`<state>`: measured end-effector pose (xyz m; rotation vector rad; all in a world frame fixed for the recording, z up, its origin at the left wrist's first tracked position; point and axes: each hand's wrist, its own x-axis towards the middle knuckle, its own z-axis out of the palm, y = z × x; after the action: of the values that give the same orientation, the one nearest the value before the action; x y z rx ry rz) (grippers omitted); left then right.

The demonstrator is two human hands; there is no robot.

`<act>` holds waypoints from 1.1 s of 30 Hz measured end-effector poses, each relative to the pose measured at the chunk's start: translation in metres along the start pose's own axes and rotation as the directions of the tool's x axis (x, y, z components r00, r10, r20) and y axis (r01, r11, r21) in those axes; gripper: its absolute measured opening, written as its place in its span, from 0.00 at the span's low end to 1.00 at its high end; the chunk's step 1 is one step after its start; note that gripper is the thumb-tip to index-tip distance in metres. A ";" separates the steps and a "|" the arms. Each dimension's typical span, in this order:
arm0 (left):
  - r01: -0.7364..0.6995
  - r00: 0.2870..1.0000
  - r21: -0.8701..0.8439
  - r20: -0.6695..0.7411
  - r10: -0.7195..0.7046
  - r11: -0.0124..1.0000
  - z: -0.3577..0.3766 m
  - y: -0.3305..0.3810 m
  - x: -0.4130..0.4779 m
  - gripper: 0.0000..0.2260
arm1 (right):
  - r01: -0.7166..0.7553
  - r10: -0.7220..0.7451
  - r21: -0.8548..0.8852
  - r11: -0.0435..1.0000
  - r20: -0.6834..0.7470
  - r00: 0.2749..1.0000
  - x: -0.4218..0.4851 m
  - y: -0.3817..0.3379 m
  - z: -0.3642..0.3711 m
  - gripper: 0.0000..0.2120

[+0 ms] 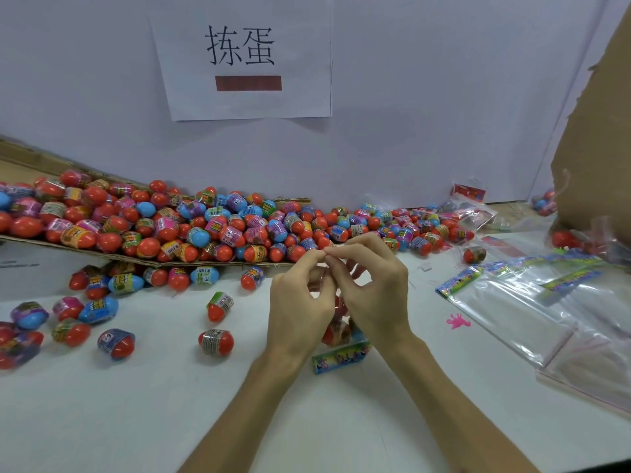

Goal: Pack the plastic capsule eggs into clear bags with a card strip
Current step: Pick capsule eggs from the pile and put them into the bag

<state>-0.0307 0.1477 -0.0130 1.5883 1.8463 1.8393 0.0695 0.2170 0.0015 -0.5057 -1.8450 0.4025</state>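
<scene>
My left hand [300,302] and my right hand [372,288] meet at the table's middle, fingertips pinching the top edge of a clear bag [336,322]. The bag hangs below them with red capsule eggs inside and a colourful card strip [341,358] at its bottom, near the table. My hands hide most of the bag. A big heap of red, blue and pink capsule eggs [170,227] lies on a cardboard sheet behind. Loose eggs [216,341] are scattered at the left.
A stack of clear bags with card strips [532,302] lies on the right. A brown cardboard box [594,158] stands at the far right. A paper sign [244,56] hangs on the back wall. A small pink scrap [457,320] lies on the white table [136,421].
</scene>
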 end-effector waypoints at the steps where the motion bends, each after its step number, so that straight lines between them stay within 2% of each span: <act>1: -0.001 1.000 0.009 0.002 0.001 1.000 0.000 0.000 0.000 0.11 | -0.006 0.006 0.012 1.000 0.000 1.000 0.000 0.000 -0.001 0.05; 8: -0.048 0.998 0.072 0.044 0.045 0.996 -0.001 -0.001 0.000 0.11 | -0.118 0.116 0.121 0.986 0.024 0.993 0.001 -0.003 -0.003 0.07; 14: -0.066 0.995 0.114 0.079 0.057 0.991 0.000 -0.001 -0.002 0.09 | -0.273 0.260 0.181 0.945 0.093 0.961 0.005 0.002 -0.006 0.07; 17: -0.044 0.996 0.096 0.077 0.037 0.994 0.000 -0.003 0.000 0.08 | -0.288 0.265 0.169 0.943 0.147 0.953 0.006 0.003 -0.006 0.07; 21: 0.001 0.999 0.056 0.035 -0.003 0.998 -0.003 -0.004 0.003 0.09 | -0.365 0.332 0.233 0.901 0.169 0.928 0.007 0.003 -0.006 0.08; 24: 0.027 0.999 0.015 0.022 -0.028 1.000 -0.003 -0.004 0.003 0.09 | -0.313 0.286 0.229 0.922 0.146 0.947 0.008 0.004 -0.008 0.08; 30: 0.012 0.999 0.074 0.041 -0.015 0.997 -0.004 -0.004 0.002 0.09 | -0.066 0.056 0.062 0.996 0.150 0.987 0.005 0.007 -0.006 0.06; 33: 0.000 0.998 0.088 0.057 -0.005 0.996 -0.005 -0.003 0.002 0.09 | -0.002 -0.001 0.021 1.000 0.133 0.991 0.004 0.011 -0.007 0.05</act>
<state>-0.0372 0.1468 -0.0127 1.6471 1.9290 1.7148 0.0762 0.2286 0.0013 -0.4742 -1.9665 0.4653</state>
